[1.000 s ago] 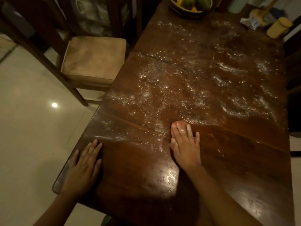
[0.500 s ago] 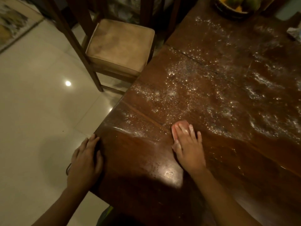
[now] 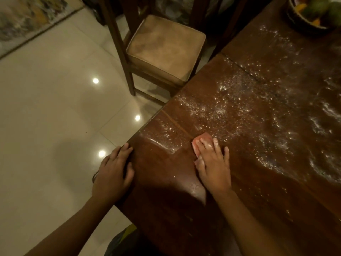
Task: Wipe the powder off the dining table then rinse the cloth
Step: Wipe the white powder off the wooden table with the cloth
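Table (image 3: 166, 191) with white powder (image 3: 221, 109), my right hand (image 3: 214, 163) flat on pink cloth (image 3: 203, 137) near its left edge, fingers straight, my left hand (image 3: 112, 172) on that edge, fingers loose.

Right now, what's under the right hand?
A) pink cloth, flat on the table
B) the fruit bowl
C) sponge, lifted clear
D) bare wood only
A: the right hand presses a pink cloth flat on the table, its edge showing past the fingertips, amid powder.
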Tool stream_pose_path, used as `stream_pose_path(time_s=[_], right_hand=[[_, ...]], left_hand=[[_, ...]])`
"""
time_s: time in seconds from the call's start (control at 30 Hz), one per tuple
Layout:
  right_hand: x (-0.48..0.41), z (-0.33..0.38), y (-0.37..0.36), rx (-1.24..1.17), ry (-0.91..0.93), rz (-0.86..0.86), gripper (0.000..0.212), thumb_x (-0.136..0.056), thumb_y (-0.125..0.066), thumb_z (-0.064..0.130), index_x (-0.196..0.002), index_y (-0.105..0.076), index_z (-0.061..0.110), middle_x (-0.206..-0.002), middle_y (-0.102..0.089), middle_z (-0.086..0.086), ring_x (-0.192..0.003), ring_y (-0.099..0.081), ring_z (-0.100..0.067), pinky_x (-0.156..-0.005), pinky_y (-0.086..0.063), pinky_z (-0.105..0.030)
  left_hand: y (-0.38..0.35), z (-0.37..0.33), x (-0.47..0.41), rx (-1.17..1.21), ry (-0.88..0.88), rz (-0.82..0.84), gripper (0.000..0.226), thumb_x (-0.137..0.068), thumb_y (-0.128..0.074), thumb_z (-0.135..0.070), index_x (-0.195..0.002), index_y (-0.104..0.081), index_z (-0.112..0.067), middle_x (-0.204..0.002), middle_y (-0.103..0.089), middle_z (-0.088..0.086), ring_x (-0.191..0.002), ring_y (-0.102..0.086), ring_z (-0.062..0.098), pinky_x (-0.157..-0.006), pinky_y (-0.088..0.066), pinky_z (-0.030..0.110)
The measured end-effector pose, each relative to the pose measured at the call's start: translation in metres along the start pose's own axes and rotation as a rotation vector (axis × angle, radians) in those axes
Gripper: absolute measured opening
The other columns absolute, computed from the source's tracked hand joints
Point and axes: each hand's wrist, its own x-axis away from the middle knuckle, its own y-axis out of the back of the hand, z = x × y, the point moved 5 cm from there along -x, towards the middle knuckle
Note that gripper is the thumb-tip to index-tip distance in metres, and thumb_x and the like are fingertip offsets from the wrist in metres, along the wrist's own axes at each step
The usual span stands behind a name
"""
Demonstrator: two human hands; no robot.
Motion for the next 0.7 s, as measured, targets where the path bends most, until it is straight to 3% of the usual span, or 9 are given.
stream_pose_path(time_s=[0.07,0.17,0.3,0.37,0.5,0.53,0.6,0.7], right_hand=[[0.012,0.033,-0.013,-0.049,0.042,0.05,0.058,-0.098,-0.031,0.035,-0.155,-0.024,0.038,-0.161,-0.031,0.006,-0.153,-0.001,-0.013,-0.124,-0.006,-0.053],[0.07,0.056,-0.035,0.006,0.424,0.179,0.065,-0.098,-0.047,0.031,-0.156,-0.02,0.04,-0.162,-0.026,0.014,-0.154,-0.005,-0.016,-0.124,-0.008,-0.052],[0.081,0.055,-0.037,0.214,0.767,0.252,0.065,-0.095,-0.047,0.044,-0.155,-0.022,0.041,-0.159,-0.031,0.017,-0.153,-0.014,-0.018,-0.121,-0.003,-0.053],[0.039,0.064,-0.033,0.266,0.721,0.207,0.062,-0.094,-0.047,0.044,-0.153,-0.027,0.042,-0.158,-0.034,0.014,-0.152,-0.006,-0.018,-0.118,-0.002,-0.056],[-0.043,0.073,-0.015,0.034,0.135,0.056,0.058,-0.098,-0.028,0.038,-0.156,-0.022,0.037,-0.164,-0.023,0.01,-0.153,0.006,-0.017,-0.122,0.008,-0.052],[-0.046,0.077,-0.015,-0.018,0.085,0.043,0.058,-0.099,-0.031,0.035,-0.157,-0.021,0.036,-0.164,-0.022,0.01,-0.154,0.004,-0.017,-0.123,0.005,-0.051],[-0.03,0.086,-0.021,-0.001,0.234,0.093,0.057,-0.1,-0.036,0.034,-0.156,-0.023,0.034,-0.163,-0.028,0.009,-0.154,-0.001,-0.016,-0.125,-0.001,-0.049],[0.004,0.071,-0.022,0.096,0.525,0.27,0.055,-0.101,-0.028,0.044,-0.155,-0.024,0.038,-0.161,-0.028,0.014,-0.154,-0.004,-0.012,-0.123,-0.006,-0.05]], left_hand=[[-0.001,0.001,0.001,-0.002,-0.003,0.001,0.055,-0.09,-0.041,-0.035,-0.143,-0.043,-0.021,-0.152,-0.04,-0.001,-0.138,-0.035,0.017,-0.111,-0.029,0.036],[-0.003,0.002,0.0,-0.002,-0.001,0.017,0.055,-0.091,-0.036,-0.039,-0.144,-0.04,-0.022,-0.154,-0.038,-0.002,-0.142,-0.031,0.017,-0.112,-0.025,0.035],[-0.003,0.002,0.0,0.006,-0.012,0.014,0.055,-0.092,-0.035,-0.039,-0.144,-0.041,-0.021,-0.153,-0.039,-0.001,-0.142,-0.032,0.018,-0.113,-0.027,0.038],[-0.002,0.003,0.001,0.01,-0.018,0.013,0.054,-0.093,-0.037,-0.038,-0.144,-0.04,-0.021,-0.153,-0.04,-0.001,-0.142,-0.032,0.018,-0.112,-0.029,0.039],[-0.003,0.004,0.002,0.014,-0.021,-0.002,0.053,-0.093,-0.038,-0.038,-0.143,-0.041,-0.022,-0.152,-0.041,-0.002,-0.142,-0.033,0.018,-0.112,-0.031,0.039],[-0.003,0.004,0.002,0.012,-0.023,-0.008,0.052,-0.093,-0.038,-0.037,-0.143,-0.042,-0.022,-0.152,-0.042,-0.002,-0.141,-0.033,0.018,-0.112,-0.031,0.038],[-0.003,0.004,0.002,0.006,-0.035,-0.014,0.051,-0.093,-0.04,-0.036,-0.142,-0.043,-0.022,-0.151,-0.043,-0.002,-0.141,-0.034,0.018,-0.111,-0.03,0.036],[-0.003,0.005,0.002,0.009,-0.033,-0.005,0.051,-0.093,-0.039,-0.036,-0.142,-0.043,-0.022,-0.151,-0.043,-0.002,-0.141,-0.034,0.019,-0.112,-0.031,0.037]])
